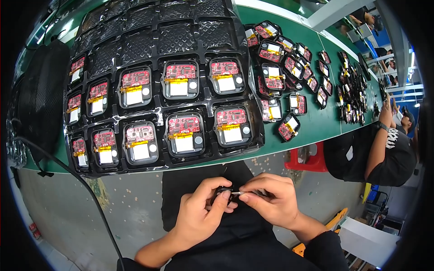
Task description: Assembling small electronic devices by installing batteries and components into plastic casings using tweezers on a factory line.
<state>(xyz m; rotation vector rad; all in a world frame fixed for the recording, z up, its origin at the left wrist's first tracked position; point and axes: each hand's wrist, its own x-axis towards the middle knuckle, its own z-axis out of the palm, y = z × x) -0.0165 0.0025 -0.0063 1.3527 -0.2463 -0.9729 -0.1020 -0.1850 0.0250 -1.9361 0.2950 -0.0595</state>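
Above my lap, my left hand (pixel 199 214) is closed round a small black part (pixel 220 191), its thumb and fingers covering most of it. A thin, light-coloured, pin-like piece (pixel 237 193) is pinched between the thumb and forefinger of my right hand (pixel 276 201). Its tip meets the black part at my left thumb; the exact kind of either piece is too small to tell. Beyond my hands, a black plastic tray (pixel 159 106) on the bench holds two full rows of open black device housings (pixel 186 134) with red circuit boards, plus one more housing in a further row.
Loose housings (pixel 274 79) lie piled on the green bench (pixel 312 118) right of the tray, with more farther along. A black bag (pixel 43 99) and a dark cable (pixel 72 169) are at left. Past a red stool (pixel 307 158), a person in black (pixel 384 158) sits at right.
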